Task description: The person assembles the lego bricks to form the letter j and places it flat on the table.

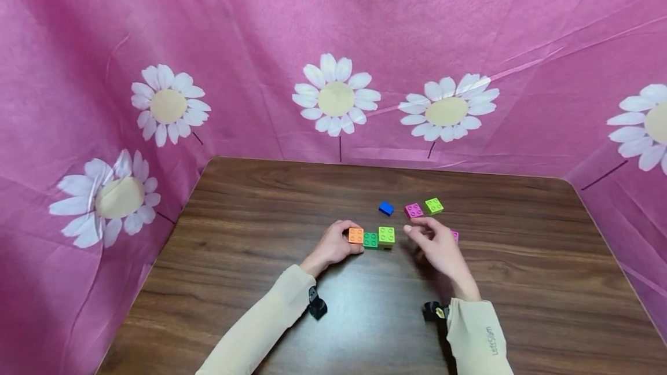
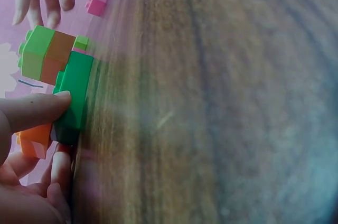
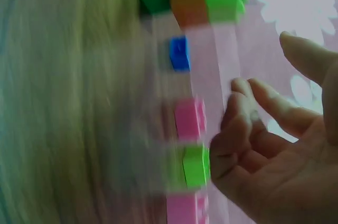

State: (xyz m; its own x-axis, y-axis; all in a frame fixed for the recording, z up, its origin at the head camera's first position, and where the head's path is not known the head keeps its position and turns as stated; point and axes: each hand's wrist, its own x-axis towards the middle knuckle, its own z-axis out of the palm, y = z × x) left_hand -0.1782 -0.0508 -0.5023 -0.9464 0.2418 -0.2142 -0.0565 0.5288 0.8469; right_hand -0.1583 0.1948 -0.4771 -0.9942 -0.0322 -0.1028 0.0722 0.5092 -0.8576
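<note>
My left hand [image 1: 333, 243] grips a joined group of toy bricks on the table, its thumb pressed against the long green brick [image 2: 78, 84]. On the green brick's left end sits an orange brick [image 1: 356, 235]. Its right end carries a brownish-orange brick [image 2: 58, 57] with a lime brick [image 1: 386, 234] on top. To the right of this group, my right hand [image 1: 440, 247] hovers with loosely bent fingers and nothing between them. Behind the hands lie a small blue brick [image 1: 385, 208], a pink brick [image 1: 414, 210] and another lime brick [image 1: 434, 206].
Partly covered by my right hand in the head view, a second pink brick [image 1: 455, 236] lies to the right. A pink cloth [image 1: 250, 103] with white daisies hangs around the brown wooden table [image 1: 234, 201] at the back and sides.
</note>
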